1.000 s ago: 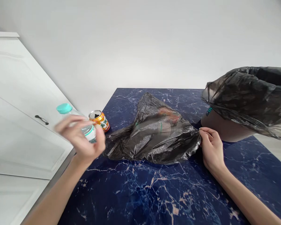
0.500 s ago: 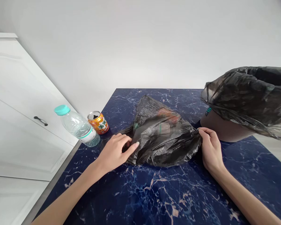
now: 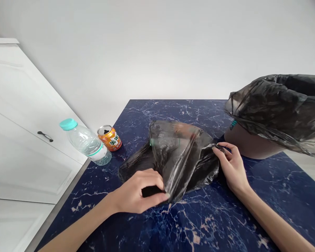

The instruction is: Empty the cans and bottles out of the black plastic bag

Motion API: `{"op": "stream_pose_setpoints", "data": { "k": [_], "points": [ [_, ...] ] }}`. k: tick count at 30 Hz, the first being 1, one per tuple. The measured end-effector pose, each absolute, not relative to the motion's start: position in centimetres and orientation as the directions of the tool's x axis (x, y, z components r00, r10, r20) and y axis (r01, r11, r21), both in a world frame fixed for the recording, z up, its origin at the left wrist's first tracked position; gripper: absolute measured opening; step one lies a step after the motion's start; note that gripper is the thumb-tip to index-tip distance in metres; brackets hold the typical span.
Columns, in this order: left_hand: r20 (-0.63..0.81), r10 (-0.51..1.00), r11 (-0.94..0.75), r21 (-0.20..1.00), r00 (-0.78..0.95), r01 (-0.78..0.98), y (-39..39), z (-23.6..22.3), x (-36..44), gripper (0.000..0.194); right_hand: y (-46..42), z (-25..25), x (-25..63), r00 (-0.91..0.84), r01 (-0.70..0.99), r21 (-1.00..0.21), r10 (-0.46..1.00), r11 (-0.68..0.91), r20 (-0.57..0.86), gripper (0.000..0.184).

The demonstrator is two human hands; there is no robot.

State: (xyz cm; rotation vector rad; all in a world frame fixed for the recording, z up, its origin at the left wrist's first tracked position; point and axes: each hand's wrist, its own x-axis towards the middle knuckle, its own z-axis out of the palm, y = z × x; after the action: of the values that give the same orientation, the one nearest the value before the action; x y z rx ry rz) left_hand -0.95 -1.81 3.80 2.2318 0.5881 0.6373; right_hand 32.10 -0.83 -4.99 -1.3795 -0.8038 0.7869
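A black plastic bag [image 3: 183, 154] with items inside lies on the dark blue marble table [image 3: 189, 224]. My left hand [image 3: 140, 192] pinches the bag's near edge and pulls it toward me. At the bag's right edge my right hand [image 3: 229, 164] is closed on the plastic. A clear water bottle [image 3: 85, 141] with a teal cap stands at the table's left edge, and an orange drink can [image 3: 110, 137], opened, stands just right of it.
A bin [image 3: 248, 143] lined with a black bag [image 3: 278, 105] stands at the right on the table. A white cabinet [image 3: 23, 140] with dark handles is to the left. A plain white wall is behind.
My left hand set the bottle down by the can, moved to the bag, then gripped its near edge and pulled it toward me. The bag flattened. My right hand shifted slightly left.
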Motion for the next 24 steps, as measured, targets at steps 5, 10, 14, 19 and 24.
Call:
{"op": "stream_pose_setpoints", "data": {
  "k": [5,10,14,19,24],
  "points": [
    [0.294,0.565,-0.602,0.786,0.771,0.141,-2.0,3.9,-1.2,0.046,-0.9,-4.9,32.1,0.514,0.007,-0.999,0.857,0.039,0.037,0.057],
    [0.327,0.868,-0.478,0.754,0.374,0.451,0.5,3.1,-2.8,0.056,-0.8,-4.9,32.2,0.547,0.008,-0.999,0.836,0.035,0.034,0.056],
    [0.311,0.859,-0.512,0.497,0.406,0.701,2.0,1.6,-3.3,0.028,-0.8,-5.1,32.3,0.564,-0.028,-0.999,0.826,0.036,0.014,0.055],
    [0.307,0.779,-0.624,0.302,0.546,0.720,2.2,-0.1,-3.2,0.023,-0.8,-5.2,32.2,0.537,-0.003,-0.999,0.843,0.050,0.041,0.052],
    [0.239,0.724,-0.690,0.224,0.648,0.688,1.8,0.7,-2.9,0.017,-0.8,-5.1,32.1,0.536,-0.011,-0.998,0.843,0.056,0.042,0.051]
  ]
}}
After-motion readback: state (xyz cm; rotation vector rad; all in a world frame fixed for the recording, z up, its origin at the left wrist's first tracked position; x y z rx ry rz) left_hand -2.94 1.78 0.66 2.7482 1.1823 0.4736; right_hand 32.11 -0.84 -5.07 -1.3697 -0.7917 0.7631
